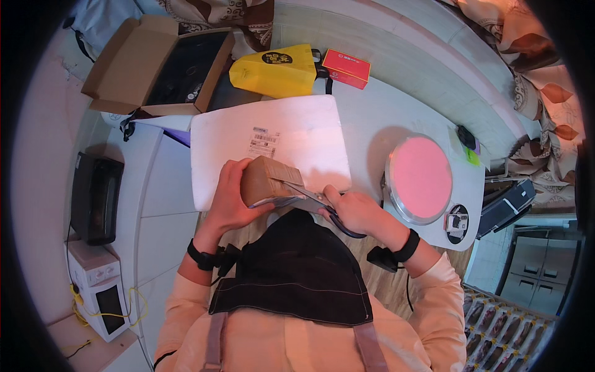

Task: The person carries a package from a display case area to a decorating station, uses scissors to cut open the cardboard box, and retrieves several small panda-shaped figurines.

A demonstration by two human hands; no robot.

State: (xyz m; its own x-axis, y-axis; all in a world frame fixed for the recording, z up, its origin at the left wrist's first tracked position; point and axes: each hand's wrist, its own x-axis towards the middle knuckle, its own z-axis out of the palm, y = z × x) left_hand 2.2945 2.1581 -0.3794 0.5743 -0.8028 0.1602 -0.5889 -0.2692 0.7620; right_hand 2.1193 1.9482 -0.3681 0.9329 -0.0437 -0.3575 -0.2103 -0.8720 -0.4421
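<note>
My left hand [228, 197] grips a small brown cardboard box [254, 181] from its left side, with the fingers over the top and the thumb at the near edge. In my right hand [349, 208] is a pair of scissors [312, 194] with dark handles. The blade tips touch the box at a cardboard flap [287, 174] on its right side; how deep they reach is hidden. Beneath the box's near edge shows a light-coloured sheet or label. Both are held over the near edge of a white foam board [223, 135], which bears a printed label.
At the back stand an open cardboard carton [135, 60], a yellow bag [279, 76] and a red box [346, 69]. A round pink-topped turntable [420, 179] is on the white table [367, 111] to the right. A black oven-like appliance [97, 197] stands at the left.
</note>
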